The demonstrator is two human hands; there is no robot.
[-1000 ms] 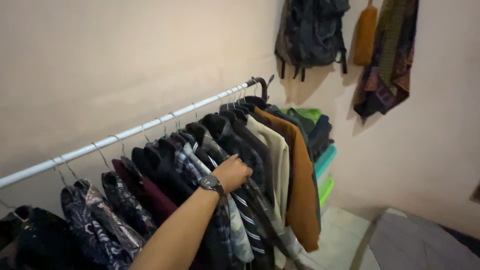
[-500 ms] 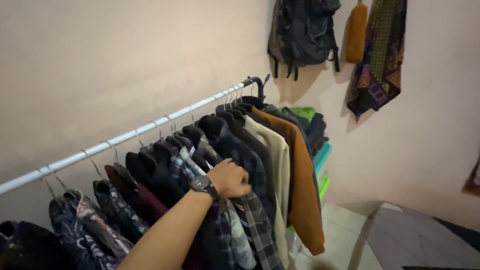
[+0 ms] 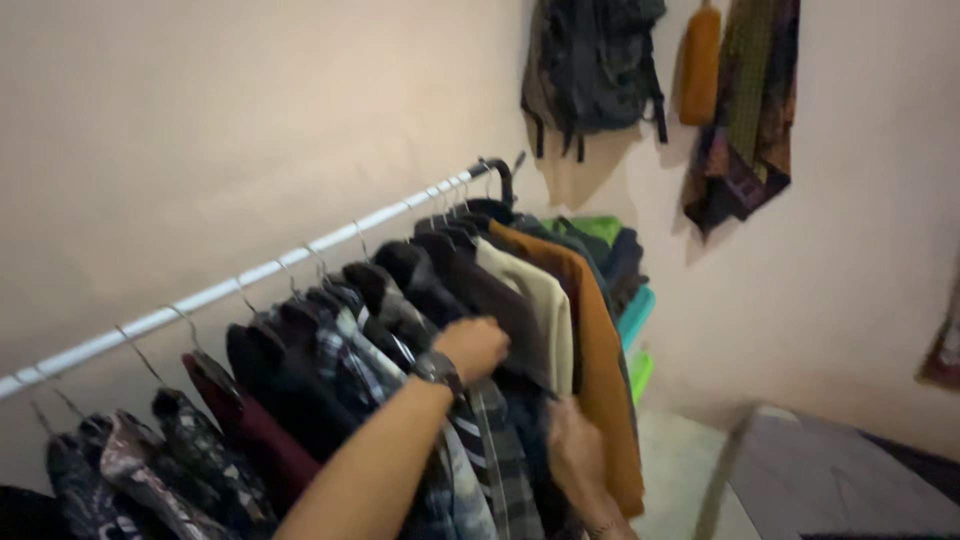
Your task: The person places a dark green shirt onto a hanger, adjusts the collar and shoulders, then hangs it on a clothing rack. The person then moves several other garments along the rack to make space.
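Two hands in the rack: left hand, mid-frame, fingers curled into the hanging shirts; right hand, lower centre, blurry, looks pressed flat on a dark garment, grip unclear. I'd part the hangers along the white rail first, so nothing slips off.
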